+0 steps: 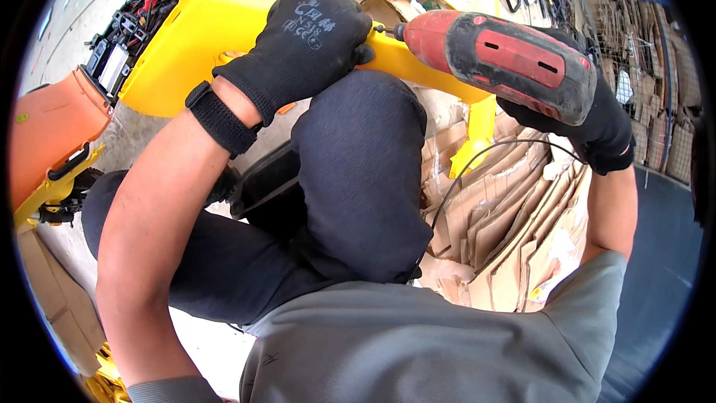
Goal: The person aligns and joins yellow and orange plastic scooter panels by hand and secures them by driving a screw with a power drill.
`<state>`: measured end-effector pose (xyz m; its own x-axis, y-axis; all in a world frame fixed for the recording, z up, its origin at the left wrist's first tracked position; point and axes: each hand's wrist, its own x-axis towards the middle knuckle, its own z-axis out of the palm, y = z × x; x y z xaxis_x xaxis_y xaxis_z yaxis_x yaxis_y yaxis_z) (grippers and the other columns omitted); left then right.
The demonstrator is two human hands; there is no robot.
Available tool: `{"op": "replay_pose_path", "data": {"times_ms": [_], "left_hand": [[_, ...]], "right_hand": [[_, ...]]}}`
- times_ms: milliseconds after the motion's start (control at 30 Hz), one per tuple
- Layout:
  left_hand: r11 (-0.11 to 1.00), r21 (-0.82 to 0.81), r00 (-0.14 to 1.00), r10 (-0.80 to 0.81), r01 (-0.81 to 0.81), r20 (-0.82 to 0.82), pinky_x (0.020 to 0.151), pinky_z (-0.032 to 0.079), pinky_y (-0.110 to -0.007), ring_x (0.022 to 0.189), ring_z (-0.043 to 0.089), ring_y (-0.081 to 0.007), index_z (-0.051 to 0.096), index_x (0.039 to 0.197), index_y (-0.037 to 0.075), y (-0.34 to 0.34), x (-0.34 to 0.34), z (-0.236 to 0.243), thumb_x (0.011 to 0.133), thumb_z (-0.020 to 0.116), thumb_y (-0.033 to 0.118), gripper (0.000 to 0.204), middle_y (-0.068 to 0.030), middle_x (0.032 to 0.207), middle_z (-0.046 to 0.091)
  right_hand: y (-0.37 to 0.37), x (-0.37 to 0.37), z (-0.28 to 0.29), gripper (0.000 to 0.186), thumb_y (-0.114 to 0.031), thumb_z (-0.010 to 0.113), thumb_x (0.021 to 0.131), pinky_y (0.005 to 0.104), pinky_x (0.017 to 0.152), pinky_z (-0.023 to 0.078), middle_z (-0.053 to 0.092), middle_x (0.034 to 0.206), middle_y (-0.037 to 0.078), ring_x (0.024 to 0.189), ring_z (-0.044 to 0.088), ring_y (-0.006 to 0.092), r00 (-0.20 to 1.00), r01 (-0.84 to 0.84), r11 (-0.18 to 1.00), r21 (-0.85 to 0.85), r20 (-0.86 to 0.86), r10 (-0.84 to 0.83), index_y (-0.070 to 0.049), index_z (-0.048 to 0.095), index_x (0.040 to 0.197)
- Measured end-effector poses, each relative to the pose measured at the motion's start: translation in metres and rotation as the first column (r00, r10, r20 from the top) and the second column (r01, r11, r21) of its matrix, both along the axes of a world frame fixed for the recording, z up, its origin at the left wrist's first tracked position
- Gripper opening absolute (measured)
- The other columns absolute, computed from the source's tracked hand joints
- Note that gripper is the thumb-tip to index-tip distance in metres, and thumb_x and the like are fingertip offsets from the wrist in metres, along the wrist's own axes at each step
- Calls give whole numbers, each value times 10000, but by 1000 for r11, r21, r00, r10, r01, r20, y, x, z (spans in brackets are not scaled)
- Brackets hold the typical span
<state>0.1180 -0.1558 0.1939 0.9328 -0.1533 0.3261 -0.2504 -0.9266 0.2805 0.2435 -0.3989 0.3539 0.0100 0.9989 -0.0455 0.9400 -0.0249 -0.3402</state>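
My left hand [313, 33], in a black work glove, is closed on the edge of a large yellow plastic panel [179, 48] beyond my raised knee. In my right hand [604, 130], also gloved in black, is a red and black power screwdriver [500, 56] held on its side. Its body hides most of the right fingers. The bit [385, 30] points left, close to the panel's edge beside my left knuckles. Whether the tip touches a screw there is too small to tell. A narrow yellow arm [477, 130] hangs down at the panel's right.
Stacked flattened cardboard [514, 216] lies right of my knee, with a thin black cable [477, 158] looping over it. Orange plastic housing [56, 130] stands at the left. Black mechanical parts [127, 30] lie upper left. A wire cage of cardboard [634, 75] stands upper right.
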Motion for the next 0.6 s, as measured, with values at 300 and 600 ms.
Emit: {"op": "replay_pose_path", "data": {"times_ms": [300, 600], "left_hand": [[999, 4, 999, 43, -43, -20, 826, 499, -381, 826, 637, -239, 742, 881, 102, 0, -2, -1, 771, 765, 278, 209, -88, 796, 671], [999, 8, 999, 33, -33, -28, 825, 490, -372, 819, 634, -229, 743, 880, 114, -1, -2, 1, 764, 768, 269, 195, -83, 793, 668]], "right_hand": [[11, 0, 12, 473, -57, 765, 774, 332, 930, 498, 635, 1189, 106, 1042, 628, 243, 986, 149, 957, -248, -30, -162, -53, 607, 1220], [17, 10, 11, 465, -47, 758, 791, 328, 930, 500, 638, 1181, 105, 1046, 634, 244, 998, -13, 975, -224, -64, -1, -49, 598, 1227]]}}
